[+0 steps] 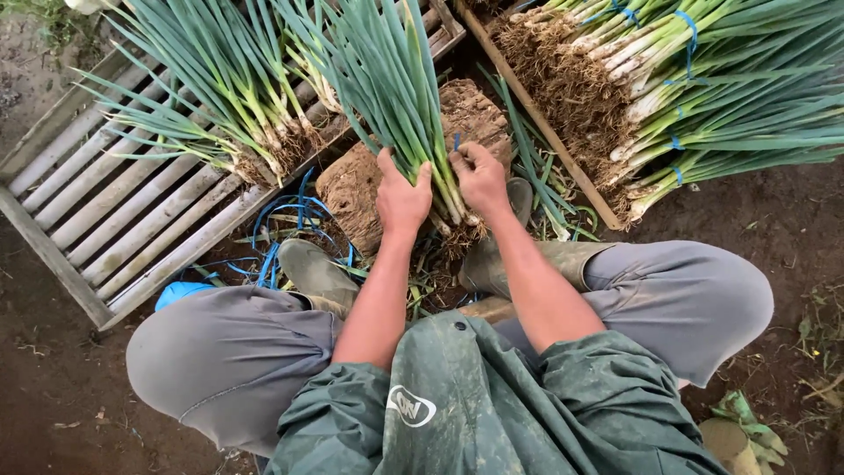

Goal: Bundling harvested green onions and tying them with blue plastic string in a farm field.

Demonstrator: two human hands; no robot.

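Both hands clasp one bundle of green onions (387,79) near its white, rooty base, over a wooden stump (479,110). My left hand (401,198) wraps the bundle's left side. My right hand (481,176) grips its right side, with a bit of blue strap (456,141) showing by the fingers. The leaves point away from me toward the top of the view. My knees in grey trousers and muddy rubber boots (312,273) flank the stump.
A wooden slatted pallet (132,220) at left carries loose green onions (220,114). Tied bundles with blue bands (686,79) lie stacked at upper right behind a wooden rail (536,119). Blue straps (281,215) lie on the dirt by my left boot.
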